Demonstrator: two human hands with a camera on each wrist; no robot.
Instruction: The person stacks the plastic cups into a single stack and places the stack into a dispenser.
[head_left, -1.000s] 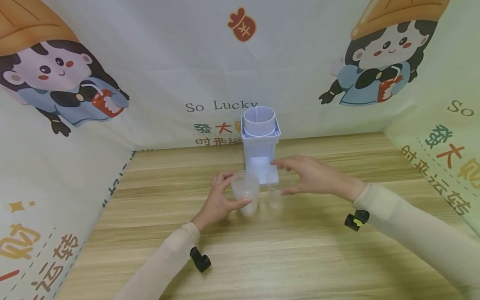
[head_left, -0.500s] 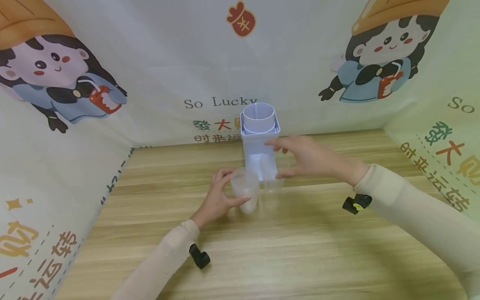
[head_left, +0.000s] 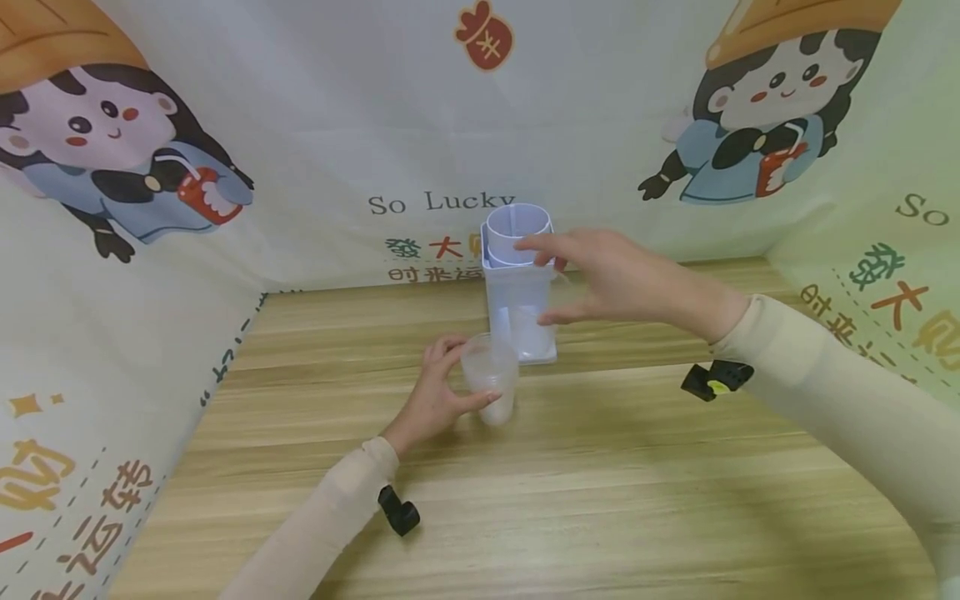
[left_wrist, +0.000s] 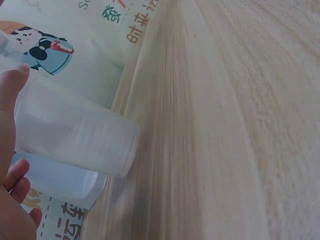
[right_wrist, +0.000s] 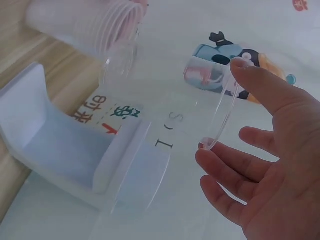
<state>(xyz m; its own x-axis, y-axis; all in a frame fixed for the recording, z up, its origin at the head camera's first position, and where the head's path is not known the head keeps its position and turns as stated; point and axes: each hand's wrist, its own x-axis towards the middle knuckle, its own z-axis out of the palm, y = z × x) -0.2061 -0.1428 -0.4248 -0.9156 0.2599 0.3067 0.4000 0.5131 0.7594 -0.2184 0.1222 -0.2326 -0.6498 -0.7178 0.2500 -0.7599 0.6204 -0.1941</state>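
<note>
My left hand (head_left: 435,398) grips a stack of translucent plastic cups (head_left: 491,379), upright on the wooden table. In the right wrist view its nested rims show at the top left. With thumb and fingertips, my right hand (right_wrist: 285,145) holds one clear plastic cup (right_wrist: 165,92) by its rim. That cup is so transparent that the head view shows it only faintly. Behind the cups stands a pale lavender holder (head_left: 517,287), a square body with a round tube (head_left: 517,233) rising from its top. My right hand is in front of its upper right side.
The wood-grain table (head_left: 637,483) runs forward to a printed cloth backdrop (head_left: 360,100), which also covers both sides. The holder stands close to the back cloth. Black wrist cameras hang below both sleeves.
My right hand has lifted from beside the cup stack up to the holder's upper part, carrying the single clear cup. My left hand keeps its grip on the stack in about the same place.
</note>
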